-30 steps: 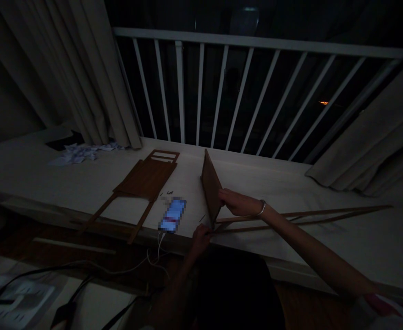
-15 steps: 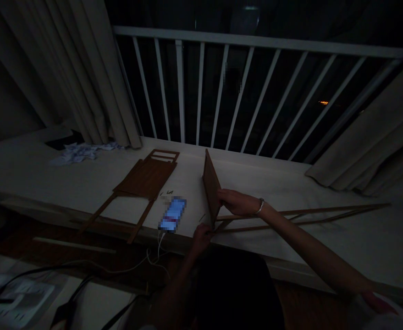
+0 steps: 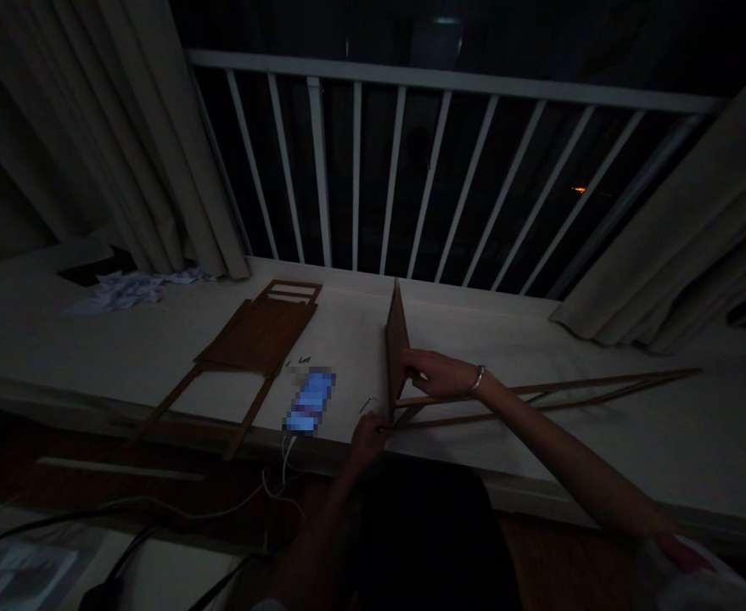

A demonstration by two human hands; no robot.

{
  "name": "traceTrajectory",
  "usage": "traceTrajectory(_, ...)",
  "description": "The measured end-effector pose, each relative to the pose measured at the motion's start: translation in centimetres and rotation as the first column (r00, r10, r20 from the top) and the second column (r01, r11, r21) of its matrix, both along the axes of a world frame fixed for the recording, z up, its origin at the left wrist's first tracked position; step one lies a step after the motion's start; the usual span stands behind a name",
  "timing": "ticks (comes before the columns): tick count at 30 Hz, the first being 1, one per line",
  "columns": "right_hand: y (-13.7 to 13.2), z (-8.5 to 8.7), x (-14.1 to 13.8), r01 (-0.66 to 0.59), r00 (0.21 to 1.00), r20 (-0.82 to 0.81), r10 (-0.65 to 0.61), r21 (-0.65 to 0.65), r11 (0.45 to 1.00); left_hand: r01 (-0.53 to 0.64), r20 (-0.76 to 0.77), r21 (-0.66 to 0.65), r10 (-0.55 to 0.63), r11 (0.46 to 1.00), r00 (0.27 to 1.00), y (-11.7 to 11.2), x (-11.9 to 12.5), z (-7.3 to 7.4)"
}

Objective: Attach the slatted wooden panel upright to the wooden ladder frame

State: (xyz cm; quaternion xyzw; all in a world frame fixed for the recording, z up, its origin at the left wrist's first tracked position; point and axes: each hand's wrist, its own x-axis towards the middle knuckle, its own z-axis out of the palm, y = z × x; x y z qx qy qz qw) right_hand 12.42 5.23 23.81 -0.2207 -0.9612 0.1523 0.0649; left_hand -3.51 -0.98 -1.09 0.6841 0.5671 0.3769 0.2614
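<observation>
A wooden folding chair (image 3: pixel 398 331) lies on its side on the ledge, its seat panel upright and its slim legs stretching right. My right hand (image 3: pixel 440 373), with a bracelet at the wrist, is closed with its fingertips at the seat panel. My left hand (image 3: pixel 369 434) is closed at the panel's lower front corner, where the seat meets the frame; a small dark spot shows at its fingertips. Just beyond it lies a thin bent metal hex key (image 3: pixel 367 405). A phone (image 3: pixel 310 402) with a lit, blurred screen rests to the left, near small metal parts (image 3: pixel 305 360).
A second wooden folding chair (image 3: pixel 258 335) lies flat at the left, its legs over the ledge's front edge. Crumpled paper (image 3: pixel 121 290) is farther left. White railing (image 3: pixel 455 81) and curtains (image 3: pixel 200 212) stand behind. Cables (image 3: pixel 220 513) run below; a dark shape (image 3: pixel 436 535) fills the bottom middle.
The view has shifted slightly. The seat panel stands turned more edge-on to me. My right fingers have curled more at the panel; my left hand stays at the lower corner.
</observation>
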Motion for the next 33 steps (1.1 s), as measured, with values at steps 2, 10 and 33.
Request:
traceTrajectory(2,0.2,-0.1,0.1,0.007,1.0,-0.003,-0.007,-0.012,1.0,-0.007,-0.005,-0.007,0.006,1.0,1.0,0.4,0.0,0.0)
traceTrajectory(10,-0.3,-0.4,0.0,0.012,0.998,-0.057,-0.01,0.034,0.999,0.022,-0.005,-0.012,-0.022,1.0,1.0,1.1,0.2,0.1)
traceTrajectory(33,-0.9,-1.2,0.2,0.07,0.997,0.006,-0.073,0.236,0.969,0.092,-0.055,0.051,-0.09,0.994,0.994,0.8,0.0,-0.3)
